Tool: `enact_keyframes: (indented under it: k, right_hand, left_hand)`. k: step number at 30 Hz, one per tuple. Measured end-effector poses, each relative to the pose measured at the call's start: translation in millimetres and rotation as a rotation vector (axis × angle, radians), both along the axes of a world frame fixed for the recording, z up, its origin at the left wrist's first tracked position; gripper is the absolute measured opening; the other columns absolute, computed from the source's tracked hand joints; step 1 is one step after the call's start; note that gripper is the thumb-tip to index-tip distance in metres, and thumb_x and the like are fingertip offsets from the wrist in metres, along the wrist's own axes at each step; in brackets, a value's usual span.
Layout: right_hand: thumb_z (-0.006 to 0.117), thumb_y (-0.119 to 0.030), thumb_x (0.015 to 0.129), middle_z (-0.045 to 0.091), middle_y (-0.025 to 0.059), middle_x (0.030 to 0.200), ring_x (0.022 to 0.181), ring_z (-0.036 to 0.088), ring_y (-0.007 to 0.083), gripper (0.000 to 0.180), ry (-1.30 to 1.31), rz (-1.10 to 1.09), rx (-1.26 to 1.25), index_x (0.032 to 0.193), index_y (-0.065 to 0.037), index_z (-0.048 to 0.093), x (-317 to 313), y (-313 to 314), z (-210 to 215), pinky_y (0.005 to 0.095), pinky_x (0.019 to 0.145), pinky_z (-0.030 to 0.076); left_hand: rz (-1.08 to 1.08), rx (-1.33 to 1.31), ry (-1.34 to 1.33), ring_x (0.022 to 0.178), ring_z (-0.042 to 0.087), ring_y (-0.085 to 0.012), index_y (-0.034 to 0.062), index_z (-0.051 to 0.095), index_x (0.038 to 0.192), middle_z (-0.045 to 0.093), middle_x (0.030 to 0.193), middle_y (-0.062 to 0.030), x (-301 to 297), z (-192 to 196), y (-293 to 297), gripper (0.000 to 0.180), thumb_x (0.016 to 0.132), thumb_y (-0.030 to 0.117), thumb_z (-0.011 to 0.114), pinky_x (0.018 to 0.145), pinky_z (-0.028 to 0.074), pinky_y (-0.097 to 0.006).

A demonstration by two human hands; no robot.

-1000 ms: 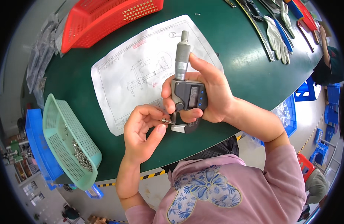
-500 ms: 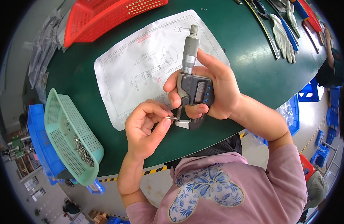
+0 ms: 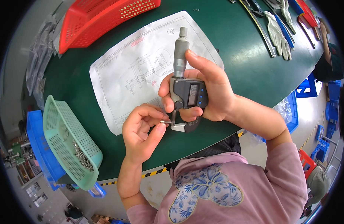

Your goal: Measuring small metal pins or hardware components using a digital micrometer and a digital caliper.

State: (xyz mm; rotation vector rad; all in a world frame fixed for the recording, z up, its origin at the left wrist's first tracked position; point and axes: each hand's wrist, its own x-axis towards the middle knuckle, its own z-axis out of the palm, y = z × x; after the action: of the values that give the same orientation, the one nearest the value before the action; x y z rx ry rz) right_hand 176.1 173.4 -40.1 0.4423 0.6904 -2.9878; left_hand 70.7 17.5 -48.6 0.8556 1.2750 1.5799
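Note:
My right hand (image 3: 213,87) is wrapped round a digital micrometer (image 3: 188,93) with a grey frame, small display and blue buttons. Its thimble points away from me, with my thumb beside it. Between the thumb and fingers of my left hand (image 3: 142,130) is a small silver metal pin (image 3: 166,121). The pin's right end sits at the gap between the micrometer's spindle and anvil; whether both faces touch it, I cannot make out. Beneath both hands lies a white technical drawing sheet (image 3: 116,74) on the green table.
A light green basket (image 3: 55,138) holding several small metal parts (image 3: 81,155) stands at the left, beside a blue bin (image 3: 37,138). At the far left is a red basket (image 3: 82,35). White gloves (image 3: 278,37) and long tools lie at the far right. Another person (image 3: 328,59) is partly visible there.
Both hands, with the micrometer and pin, have shifted slightly left in the picture. The whole scene has also moved a little left. Both grips look the same.

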Motion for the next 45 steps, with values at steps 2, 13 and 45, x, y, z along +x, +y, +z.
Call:
enact_keyframes:
  k: [2, 13, 45]
  right_hand:
    - [0.027, -0.062, 0.078, 0.054, 0.0157, 0.072, 0.037, 0.036, 0.0121, 0.071, 0.002, 0.001, -0.014, 0.09, 0.004, 0.051, 0.8, -0.2, -0.7, 0.0195, 0.035, 0.031]
    - [0.022, -0.066, 0.078, 0.054, 0.0131, 0.07, 0.036, 0.033, 0.0102, 0.075, -0.052, -0.036, 0.055, 0.09, 0.003, 0.051, -0.2, -3.1, 2.8, 0.0186, 0.034, 0.029]
    - [0.024, -0.066, 0.076, 0.054, 0.0131, 0.073, 0.044, 0.042, 0.012, 0.074, 0.026, -0.003, -0.032, 0.089, 0.002, 0.052, 4.7, -3.5, 0.3, 0.0194, 0.037, 0.032]
  left_hand:
    - [0.005, -0.021, -0.037, 0.078, 0.052, -0.0127, -0.0042, 0.047, 0.088, 0.05, 0.088, -0.0111, 0.6, 0.3, -0.5, 0.013, 0.075, -0.004, 0.051, 0.07, 0.044, -0.025]
    - [-0.002, 0.008, -0.061, 0.075, 0.051, -0.0115, -0.0035, 0.046, 0.087, 0.05, 0.085, -0.0097, 0.3, -3.6, 1.1, 0.011, 0.076, -0.005, 0.049, 0.067, 0.043, -0.024]
    - [-0.015, -0.033, -0.058, 0.075, 0.054, -0.0096, -0.0021, 0.049, 0.084, 0.051, 0.084, -0.0055, 9.9, -5.5, -1.5, 0.01, 0.076, -0.002, 0.054, 0.069, 0.044, -0.021]
